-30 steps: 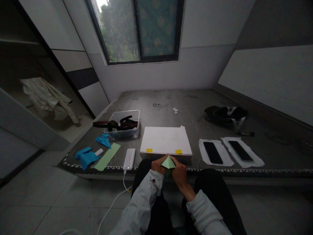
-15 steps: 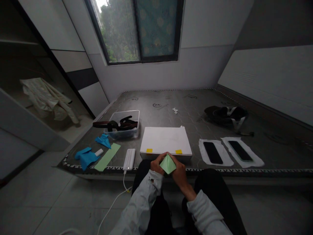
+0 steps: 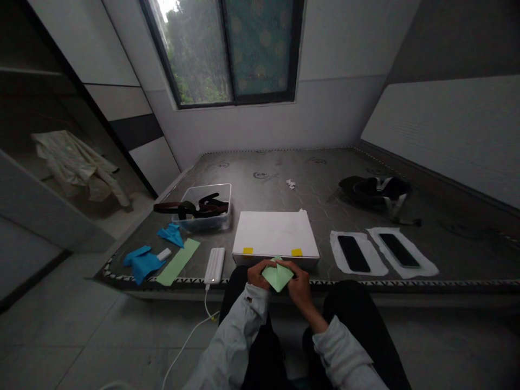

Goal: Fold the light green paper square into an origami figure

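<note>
We grip the folded green paper (image 3: pixel 278 278) by its sides with the fingers of our left hand (image 3: pixel 257 275) and right hand (image 3: pixel 299 283); it lies between them, near the white box's (image 3: pixel 276 232) front edge.

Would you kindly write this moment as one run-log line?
left hand: holding folded light-green paper | right hand: holding same paper | just beyond: flat white rectangular box with yellow tabs

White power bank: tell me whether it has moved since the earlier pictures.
No; relative to the mattress's patterned edge, the power bank lies where it did.
</note>
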Demonstrator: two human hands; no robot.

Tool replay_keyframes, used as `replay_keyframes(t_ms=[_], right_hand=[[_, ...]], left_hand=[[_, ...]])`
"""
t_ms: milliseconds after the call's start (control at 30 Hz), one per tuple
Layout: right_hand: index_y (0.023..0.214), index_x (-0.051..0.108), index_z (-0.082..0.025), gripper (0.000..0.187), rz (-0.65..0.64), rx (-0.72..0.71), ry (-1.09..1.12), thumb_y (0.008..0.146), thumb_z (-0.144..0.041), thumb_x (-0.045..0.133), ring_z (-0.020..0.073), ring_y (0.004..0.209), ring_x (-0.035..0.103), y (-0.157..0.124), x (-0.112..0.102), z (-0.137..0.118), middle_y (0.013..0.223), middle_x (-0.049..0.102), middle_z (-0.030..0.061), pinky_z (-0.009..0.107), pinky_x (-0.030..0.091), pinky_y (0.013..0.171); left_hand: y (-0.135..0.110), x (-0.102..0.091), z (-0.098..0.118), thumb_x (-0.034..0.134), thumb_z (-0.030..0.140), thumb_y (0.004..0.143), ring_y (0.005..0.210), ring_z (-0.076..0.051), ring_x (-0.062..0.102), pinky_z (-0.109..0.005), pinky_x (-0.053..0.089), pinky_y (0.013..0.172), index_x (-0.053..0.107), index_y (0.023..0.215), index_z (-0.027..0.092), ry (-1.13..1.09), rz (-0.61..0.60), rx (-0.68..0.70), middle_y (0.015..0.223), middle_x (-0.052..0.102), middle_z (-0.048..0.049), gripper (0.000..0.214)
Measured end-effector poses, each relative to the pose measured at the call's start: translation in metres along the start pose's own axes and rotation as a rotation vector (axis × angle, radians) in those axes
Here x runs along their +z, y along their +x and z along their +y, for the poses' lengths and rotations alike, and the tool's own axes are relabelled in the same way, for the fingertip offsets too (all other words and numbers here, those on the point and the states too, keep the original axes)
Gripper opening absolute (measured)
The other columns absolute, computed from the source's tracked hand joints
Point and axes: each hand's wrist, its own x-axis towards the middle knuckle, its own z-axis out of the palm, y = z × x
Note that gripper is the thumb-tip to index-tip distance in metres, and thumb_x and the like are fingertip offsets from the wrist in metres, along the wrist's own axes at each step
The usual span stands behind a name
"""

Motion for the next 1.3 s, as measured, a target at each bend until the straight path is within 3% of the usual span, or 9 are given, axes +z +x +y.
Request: replay_keyframes(t_ms=[167, 267, 433, 600, 733, 800, 967, 1067, 1300], right_hand=[[0.099, 0.069, -0.020, 0.053, -0.058, 0.027, 0.088, 0.058, -0.008, 0.039, 0.0195, 0.097, 0.064, 0.006, 0.000, -0.001, 0.102, 0.071, 0.0051, 0.034, 0.049, 0.086], [0.106, 0.065, -0.020, 0.055, -0.079, 0.001, 0.043, 0.059, -0.006, 0.040, 0.0182, 0.094, 0.064, 0.005, -0.003, -0.005, 0.104, 0.070, 0.0048, 0.030, 0.050, 0.083], [0.117, 0.059, -0.017, 0.047, 0.030, 0.012, -0.192, 0.073, -0.011, 0.043, 0.0188, 0.079, 0.067, -0.001, -0.008, -0.009, 0.093, 0.072, 0.0075, 0.025, 0.051, 0.070], [0.109, 0.065, -0.018, 0.044, -0.028, -0.081, -0.435, 0.072, -0.010, 0.043, 0.0206, 0.083, 0.067, -0.005, -0.002, -0.002, 0.094, 0.072, 0.0090, 0.027, 0.050, 0.076], [0.103, 0.066, -0.017, 0.044, -0.073, -0.083, -0.546, 0.068, -0.005, 0.042, 0.0210, 0.084, 0.067, -0.008, 0.004, 0.005, 0.091, 0.072, 0.0101, 0.029, 0.049, 0.078], [0.112, 0.062, -0.018, 0.049, -0.061, -0.069, -0.544, 0.069, -0.005, 0.043, 0.0203, 0.083, 0.067, -0.009, 0.005, 0.006, 0.092, 0.072, 0.0094, 0.028, 0.050, 0.076], [0.142, 0.027, -0.016, 0.076, 0.013, -0.061, -0.581, 0.069, -0.008, 0.044, 0.0203, 0.075, 0.067, -0.010, 0.004, 0.004, 0.085, 0.071, 0.0072, 0.027, 0.051, 0.069], [0.143, 0.027, -0.014, 0.079, -0.002, -0.119, -0.720, 0.066, -0.006, 0.044, 0.0213, 0.074, 0.066, -0.010, 0.004, 0.002, 0.079, 0.070, 0.0086, 0.029, 0.051, 0.069], [0.140, 0.035, -0.017, 0.076, -0.105, -0.271, -0.693, 0.067, 0.000, 0.042, 0.0215, 0.099, 0.062, -0.009, 0.004, 0.002, 0.110, 0.066, 0.0113, 0.033, 0.049, 0.087]], left_hand=[[0.002, 0.001, -0.007, 0.057, 0.018, 0.065, 0.076, -0.020, 0.068, -0.026, 0.054, 0.067, 0.069, 0.069, 0.015, -0.059, 0.016, -0.031, 0.086, 0.073, -0.0063, 0.012], [0.002, 0.001, -0.002, 0.061, 0.020, 0.065, 0.071, -0.017, 0.069, -0.022, 0.054, 0.062, 0.067, 0.076, 0.017, -0.016, -0.029, -0.053, 0.083, 0.074, -0.0040, 0.013], [0.001, 0.004, 0.013, 0.062, 0.022, 0.068, 0.076, -0.017, 0.070, -0.021, 0.054, 0.066, 0.061, 0.106, 0.018, 0.048, -0.023, -0.088, 0.083, 0.075, -0.0018, 0.038], [0.002, -0.003, 0.009, 0.062, 0.018, 0.067, 0.080, -0.020, 0.070, -0.026, 0.056, 0.073, 0.069, 0.099, 0.017, 0.140, -0.067, -0.004, 0.092, 0.074, -0.0047, 0.033], [-0.001, -0.006, 0.003, 0.060, 0.016, 0.070, 0.087, -0.022, 0.069, -0.030, 0.056, 0.080, 0.072, 0.099, 0.017, 0.166, -0.001, 0.066, 0.097, 0.073, -0.0058, 0.031], [-0.003, -0.005, 0.003, 0.059, 0.015, 0.072, 0.087, -0.023, 0.069, -0.031, 0.057, 0.080, 0.072, 0.098, 0.017, 0.180, 0.044, 0.052, 0.096, 0.073, -0.0053, 0.029], [-0.005, -0.004, 0.008, 0.063, 0.015, 0.072, 0.088, -0.024, 0.069, -0.031, 0.056, 0.082, 0.072, 0.099, 0.018, 0.239, 0.038, 0.026, 0.098, 0.072, -0.0068, 0.029], [-0.005, -0.003, 0.008, 0.060, 0.014, 0.074, 0.089, -0.022, 0.068, -0.030, 0.056, 0.081, 0.072, 0.099, 0.020, 0.225, 0.053, 0.047, 0.097, 0.072, -0.0056, 0.028], [-0.003, -0.001, 0.002, 0.058, 0.015, 0.073, 0.083, -0.021, 0.069, -0.030, 0.056, 0.076, 0.070, 0.101, 0.017, 0.254, 0.046, 0.137, 0.094, 0.073, -0.0068, 0.030]])
